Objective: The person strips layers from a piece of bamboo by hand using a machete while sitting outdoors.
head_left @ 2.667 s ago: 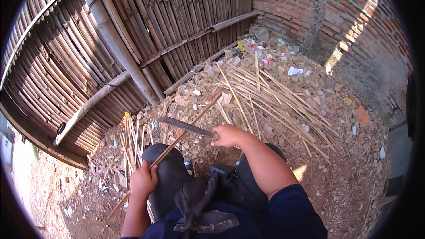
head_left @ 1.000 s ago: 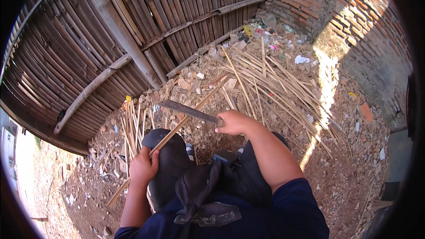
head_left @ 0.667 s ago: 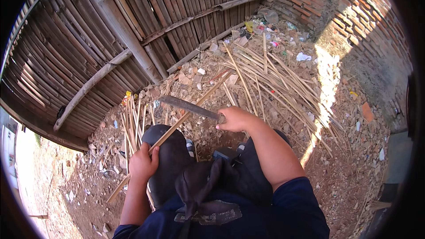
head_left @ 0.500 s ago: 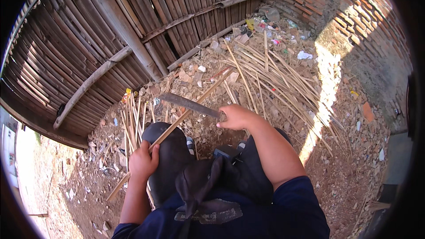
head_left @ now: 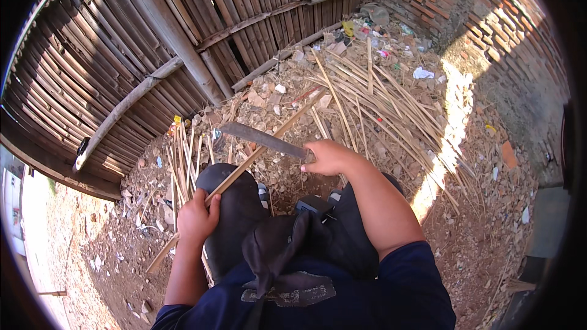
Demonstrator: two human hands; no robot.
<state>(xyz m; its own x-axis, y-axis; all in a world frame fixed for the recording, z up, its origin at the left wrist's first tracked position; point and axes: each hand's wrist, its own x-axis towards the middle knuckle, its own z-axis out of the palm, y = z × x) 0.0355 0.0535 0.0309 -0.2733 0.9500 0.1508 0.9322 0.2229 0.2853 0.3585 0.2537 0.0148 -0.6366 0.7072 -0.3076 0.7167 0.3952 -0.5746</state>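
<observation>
My left hand (head_left: 199, 214) is closed around a long flat bamboo strip (head_left: 278, 132), beside my left knee. The strip slants from behind that hand up to the right, its far end over the rubble. In my right hand (head_left: 330, 157) is a machete (head_left: 260, 140), gripped by its handle, which my fingers mostly hide. Its dark, broad blade points left and lies across the strip about midway along. I cannot tell whether the edge is cut into the bamboo or only rests against it.
A heap of split bamboo strips (head_left: 391, 104) lies ahead to the right, and more strips (head_left: 182, 162) stand by my left knee. Broken brick and litter cover the ground. A bamboo wall (head_left: 79, 73) rises at left, a brick wall (head_left: 526, 43) at right.
Both hands keep their grips. The machete blade has shifted very slightly, its tip a little lower and turned. The strip stays almost where it was.
</observation>
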